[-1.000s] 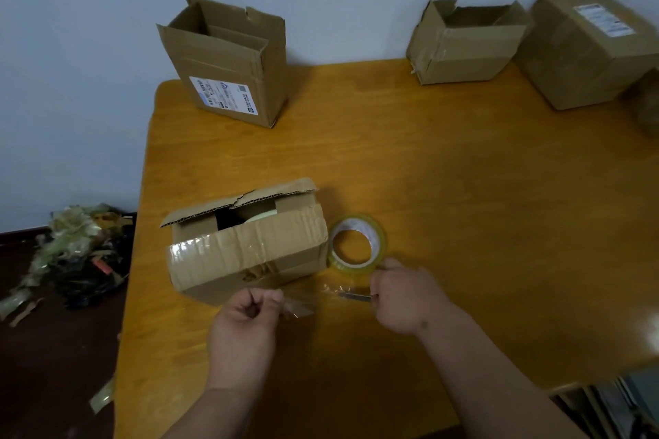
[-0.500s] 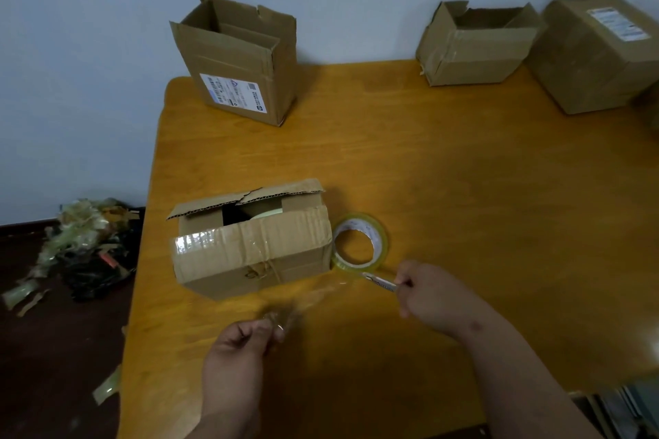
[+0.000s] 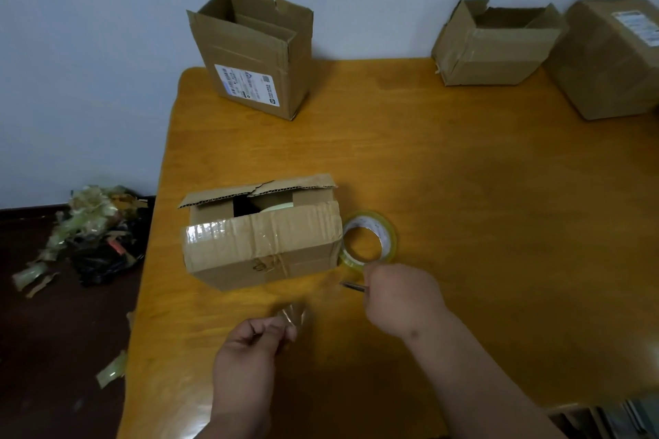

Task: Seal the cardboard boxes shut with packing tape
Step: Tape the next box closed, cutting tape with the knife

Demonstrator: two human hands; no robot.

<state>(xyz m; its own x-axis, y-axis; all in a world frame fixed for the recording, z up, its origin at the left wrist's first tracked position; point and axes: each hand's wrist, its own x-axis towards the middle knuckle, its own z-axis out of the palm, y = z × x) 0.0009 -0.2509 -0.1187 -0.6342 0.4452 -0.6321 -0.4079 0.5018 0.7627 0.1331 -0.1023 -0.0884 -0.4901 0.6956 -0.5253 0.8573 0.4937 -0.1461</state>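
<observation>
No text can be made out on any surface — the print is too small and blurred. The open box (image 3: 255, 53) at the table's (image 3: 463, 171) far left corner carries a white shipping label (image 3: 248, 84) on its near face, with blue marks and a dark square code, none legible. Far right of that box, the closed box (image 3: 613, 57) has a white label (image 3: 638, 27) on top — also unreadable. Nearer than the open box, the tape roll (image 3: 369, 237) shows faint marks on its inner core, not legible.
</observation>
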